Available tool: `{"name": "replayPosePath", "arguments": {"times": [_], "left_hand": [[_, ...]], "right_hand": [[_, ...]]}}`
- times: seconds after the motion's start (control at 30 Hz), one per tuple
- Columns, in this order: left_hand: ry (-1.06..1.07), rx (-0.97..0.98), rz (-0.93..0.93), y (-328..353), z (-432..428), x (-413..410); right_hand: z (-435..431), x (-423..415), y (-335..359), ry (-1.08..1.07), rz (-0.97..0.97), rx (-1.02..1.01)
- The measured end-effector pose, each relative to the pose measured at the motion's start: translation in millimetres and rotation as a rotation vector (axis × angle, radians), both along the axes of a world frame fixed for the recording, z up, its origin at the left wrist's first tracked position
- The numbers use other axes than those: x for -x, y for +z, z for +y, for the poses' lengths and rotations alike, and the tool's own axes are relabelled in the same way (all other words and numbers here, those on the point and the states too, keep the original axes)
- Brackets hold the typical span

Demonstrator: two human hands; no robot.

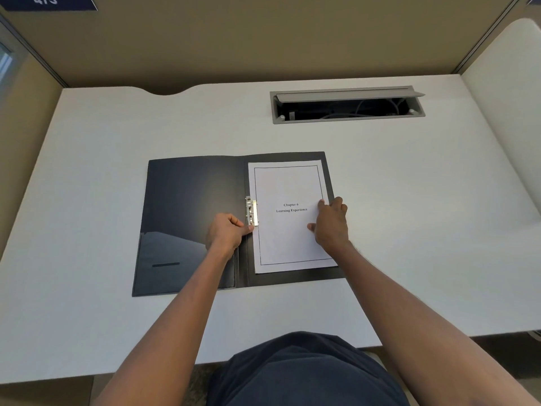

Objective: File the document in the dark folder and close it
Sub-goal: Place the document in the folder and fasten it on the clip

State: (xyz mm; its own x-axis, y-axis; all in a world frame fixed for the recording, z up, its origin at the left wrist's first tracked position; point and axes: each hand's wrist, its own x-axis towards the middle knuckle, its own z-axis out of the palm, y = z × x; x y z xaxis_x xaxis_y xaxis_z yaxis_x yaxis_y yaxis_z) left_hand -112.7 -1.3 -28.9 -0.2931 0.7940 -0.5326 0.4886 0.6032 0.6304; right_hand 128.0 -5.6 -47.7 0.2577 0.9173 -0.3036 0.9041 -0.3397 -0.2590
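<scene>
One white desk (pixel 409 200), tan partition walls (pixel 263 39) around.

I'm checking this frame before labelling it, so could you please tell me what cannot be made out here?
- Head view: whether the metal clip is open or clamped on the document; too small, and the left hand covers its lower end.
- Whether there are sheets beneath the top page: hidden by it.
- Contents of the desk cable tray: too dark.
- Wall sign: cut off by the top edge.
</scene>
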Motion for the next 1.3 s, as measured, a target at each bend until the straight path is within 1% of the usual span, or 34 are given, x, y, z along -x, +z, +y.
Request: {"name": "replayPosePath", "arguments": {"times": [0.4, 0.53, 0.63, 0.73, 0.87, 1.0, 1.13, 1.3], "left_hand": [[-0.057, 0.001, 0.166, 7, -5, -10], [-0.081, -0.008, 0.182, 4, -4, -10], [-0.105, -0.007, 0.157, -1, -2, -7], [-0.114, -0.001, 0.086, -3, 1, -2], [-0.104, 0.053, 0.007, -3, 5, 5], [-0.13, 0.06, -0.005, -4, 6, 7], [-0.169, 0.057, -0.022, -5, 6, 8], [-0.192, 0.065, -0.024, -4, 9, 8]], "right_hand": [[0, 0, 0, 0.005, -0.01, 0.008], [0, 1, 1, -0.001, -0.009, 0.004], [0, 1, 2, 0.006, -0.015, 0.007], [0, 0, 3, 0.006, -0.012, 0.008], [-2, 0, 4, 0.005, 0.005, 0.014], [-4, 0, 6, -0.017, 0.03, 0.005], [-7, -2, 8, -0.057, 0.097, -0.028], [-11, 3, 10, -0.066, 0.098, -0.049]]}}
